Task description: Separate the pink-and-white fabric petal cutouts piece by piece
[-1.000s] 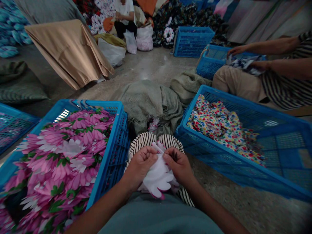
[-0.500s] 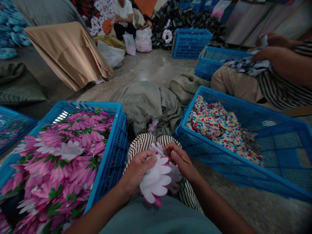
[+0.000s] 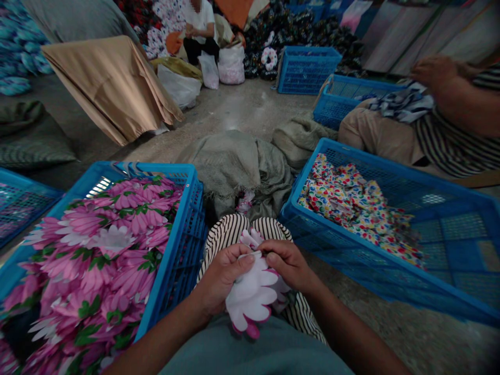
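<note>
Over my lap, my left hand grips a fabric flower by its upper edge, thumb on top. The flower's white petals face me, with a pink layer showing beneath. My right hand pinches at the same upper edge, its fingertips close to the left thumb. Whether it also holds something small there is hidden. More white and pink petals show behind the hands, on the striped trousers. To my left, a blue crate is heaped with pink flowers with green bases.
On the right, a long blue crate holds colourful printed fabric. Grey sacking lies ahead of my knees. A co-worker's hands are at the upper right; another person sits far back. A brown cloth-draped object stands left.
My right hand has moved left and down onto the flower's upper edge, its fingers closing there. The co-worker at right has shifted hands, and the cloth there has dropped to the lap.
</note>
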Demonstrator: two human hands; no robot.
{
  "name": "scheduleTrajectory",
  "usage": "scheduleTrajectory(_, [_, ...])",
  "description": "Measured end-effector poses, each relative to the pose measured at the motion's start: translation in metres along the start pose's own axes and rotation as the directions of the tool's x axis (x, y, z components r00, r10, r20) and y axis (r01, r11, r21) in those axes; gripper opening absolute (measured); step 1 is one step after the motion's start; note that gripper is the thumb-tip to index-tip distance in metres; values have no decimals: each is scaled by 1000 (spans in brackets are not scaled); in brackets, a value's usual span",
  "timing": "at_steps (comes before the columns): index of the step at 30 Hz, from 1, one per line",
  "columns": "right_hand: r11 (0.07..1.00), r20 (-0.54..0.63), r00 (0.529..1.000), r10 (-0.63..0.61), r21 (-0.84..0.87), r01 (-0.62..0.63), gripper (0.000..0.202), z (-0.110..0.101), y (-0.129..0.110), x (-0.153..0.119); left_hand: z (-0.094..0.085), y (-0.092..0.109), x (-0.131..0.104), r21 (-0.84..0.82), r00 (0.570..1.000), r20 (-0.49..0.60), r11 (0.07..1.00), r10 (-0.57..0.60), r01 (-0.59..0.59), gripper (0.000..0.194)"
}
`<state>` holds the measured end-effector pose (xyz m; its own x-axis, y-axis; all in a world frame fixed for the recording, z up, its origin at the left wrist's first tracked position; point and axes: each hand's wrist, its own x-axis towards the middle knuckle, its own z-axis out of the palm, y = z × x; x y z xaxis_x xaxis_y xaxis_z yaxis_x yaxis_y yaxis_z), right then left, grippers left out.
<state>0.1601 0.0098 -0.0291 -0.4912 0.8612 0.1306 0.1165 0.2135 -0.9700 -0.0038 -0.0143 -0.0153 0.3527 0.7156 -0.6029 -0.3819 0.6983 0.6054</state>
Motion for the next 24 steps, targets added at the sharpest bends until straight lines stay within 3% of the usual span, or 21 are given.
scheduleTrajectory(8, [1000,-4,1000,26,11,-26,32,2,0,0,-1,-2,0,15,999,28,1000,23,-23,24])
scheduleTrajectory(10, [997,-58,996,66,45,-63,30,2,2,0,-2,-3,0,21,999,35,999,23,-24,24])
scheduleTrajectory(12, [975,-151,977,153,184,-124,28,3,7,0,-3,-3,0,26,999,31,999,26,-27,23])
scheduleTrajectory(15, [843,-179,937,300,510,-172,36,7,15,-4,-4,-2,0,34,999,-6,999,42,-41,23])
scheduleTrajectory(17, [726,-74,928,365,647,-234,38,13,18,-8,-3,1,0,80,996,-33,994,80,-77,23])
scheduleTrajectory(20, [606,38,891,453,720,-339,28,22,19,-14,-2,6,0,200,984,-14,964,180,-173,25])
scheduleTrajectory(24, [553,-118,831,544,795,-249,22,26,17,-14,-4,10,-2,198,980,41,959,196,-200,35])
